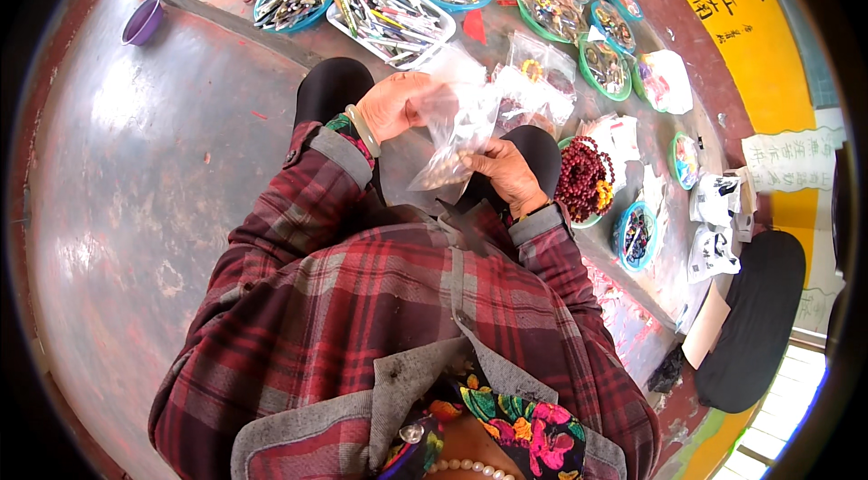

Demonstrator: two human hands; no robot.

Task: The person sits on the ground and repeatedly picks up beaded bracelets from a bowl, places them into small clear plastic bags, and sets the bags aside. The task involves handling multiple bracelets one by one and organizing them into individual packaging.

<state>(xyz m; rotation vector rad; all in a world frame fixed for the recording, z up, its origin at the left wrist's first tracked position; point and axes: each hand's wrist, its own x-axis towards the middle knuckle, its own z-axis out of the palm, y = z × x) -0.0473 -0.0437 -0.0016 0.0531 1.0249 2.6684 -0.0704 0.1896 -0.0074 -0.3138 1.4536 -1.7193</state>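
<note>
Fingers (476,161) of right hand (515,180) pinch clear plastic bag (459,123) between knees (333,87); left hand (391,107) touches bag's left side, grip unclear. Dark-red beads (581,177) right, pens (389,14) in white tray (448,33) far.

Daylight fills my view brightly; the window (796,382) at lower right is blown out, its outer edge fringed blue. White glare patches the floor (149,200) on my left, and the clear bag (459,118) I hold catches hazy highlights. Straight edges bow toward a black, blurred circular rim.
</note>
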